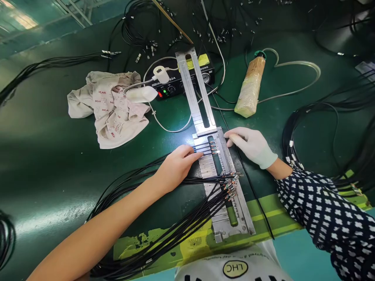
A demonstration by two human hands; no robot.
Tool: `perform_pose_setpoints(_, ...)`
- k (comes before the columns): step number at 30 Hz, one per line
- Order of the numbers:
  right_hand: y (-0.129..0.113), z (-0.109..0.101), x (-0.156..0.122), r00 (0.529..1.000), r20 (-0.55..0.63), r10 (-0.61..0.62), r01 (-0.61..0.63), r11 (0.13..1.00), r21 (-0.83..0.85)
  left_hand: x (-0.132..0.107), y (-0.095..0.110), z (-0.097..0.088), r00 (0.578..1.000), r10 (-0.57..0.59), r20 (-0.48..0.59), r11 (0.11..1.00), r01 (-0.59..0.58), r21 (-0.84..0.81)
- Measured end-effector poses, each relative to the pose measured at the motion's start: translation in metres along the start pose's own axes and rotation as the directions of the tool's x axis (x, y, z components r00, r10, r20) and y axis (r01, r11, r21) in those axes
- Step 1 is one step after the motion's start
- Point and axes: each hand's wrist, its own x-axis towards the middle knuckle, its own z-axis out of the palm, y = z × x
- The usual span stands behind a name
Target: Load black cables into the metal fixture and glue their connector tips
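A slotted metal fixture (208, 171) lies lengthwise before me, with its hinged-looking upper frame (189, 91) extending away. Several black cables with stripped, metal-tipped ends (215, 146) lie side by side across its upper grooves. My left hand (177, 168), bare, pinches a black cable at the fixture's left side. My right hand (252, 146), in a white glove, is closed with thumb and forefinger together beside the fixture's right edge; what they hold, if anything, is hidden. A loose bundle of black cables (187, 218) crosses the lower fixture, its metal connectors (231, 187) gathered over the slot.
Behind the fixture sits a black control box (172, 88). A printed cloth (109, 113) with a white-tipped lamp (143, 94) lies left. At right are a plastic-wrapped bottle (250, 88) with a tube and coiled black cables (288, 128). Yellow tape (193, 244) lines the table edge.
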Motion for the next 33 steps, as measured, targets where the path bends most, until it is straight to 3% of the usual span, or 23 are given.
perform_pose_setpoints(5,0.000,-0.001,0.000,1.000,-0.002,-0.011,0.011,1.000,0.001,-0.001,-0.002,0.009,0.998,-0.029,-0.053,0.995,0.024,-0.097)
perform_pose_setpoints(8,-0.001,0.000,0.001,1.000,-0.002,-0.006,0.006,1.000,0.004,-0.011,0.001,0.013,0.998,-0.023,-0.054,0.998,0.027,0.062)
perform_pose_setpoints(12,-0.001,0.001,0.002,1.000,-0.001,-0.012,0.012,1.000,-0.006,-0.021,0.009,0.012,0.997,-0.071,0.027,0.951,0.059,0.304)
perform_pose_setpoints(17,0.001,0.002,0.001,1.000,-0.008,0.008,-0.008,1.000,0.003,-0.006,0.021,0.010,0.995,-0.068,0.073,0.946,0.041,0.321)
perform_pose_setpoints(21,0.002,0.003,-0.003,1.000,-0.026,-0.013,0.013,1.000,0.018,0.018,0.029,0.016,0.994,-0.003,0.106,0.969,-0.023,0.246)
perform_pose_setpoints(24,0.003,0.003,-0.005,0.999,-0.034,-0.022,0.023,1.000,0.021,0.025,0.035,0.015,0.990,-0.110,0.092,0.981,0.094,0.168)
perform_pose_setpoints(27,0.003,0.003,-0.006,0.999,-0.038,-0.022,0.023,0.999,0.027,0.014,0.042,0.004,0.978,-0.184,0.094,0.983,0.183,0.022)
perform_pose_setpoints(31,0.003,0.002,-0.005,0.998,-0.034,-0.045,0.047,0.998,0.034,-0.014,0.048,-0.013,0.952,-0.144,0.272,0.918,0.231,-0.322)
perform_pose_setpoints(33,0.002,0.002,-0.005,0.998,-0.034,-0.047,0.048,0.998,0.040,-0.023,0.049,-0.016,0.933,-0.155,0.324,0.870,0.284,-0.403)
